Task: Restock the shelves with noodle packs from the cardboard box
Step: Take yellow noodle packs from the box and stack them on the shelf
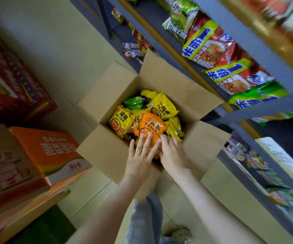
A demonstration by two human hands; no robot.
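Note:
An open cardboard box (107,152) stands on the floor below me, holding several yellow noodle packs (122,121), a green pack (136,101) and one orange noodle pack (151,126) on top. My left hand (141,155) lies with straight fingers on the near end of the orange pack. My right hand (172,152) reaches in beside it, its fingers curling round the pack's near right edge. The grey shelves (258,41) to the right carry rows of noodle packs (210,48).
Stacked red and orange cartons (54,152) stand on the left. The box flaps (209,143) spread out toward the shelf frame. Lower shelves (265,173) on the right hold more packets. My leg in grey trousers (147,219) is right behind the box.

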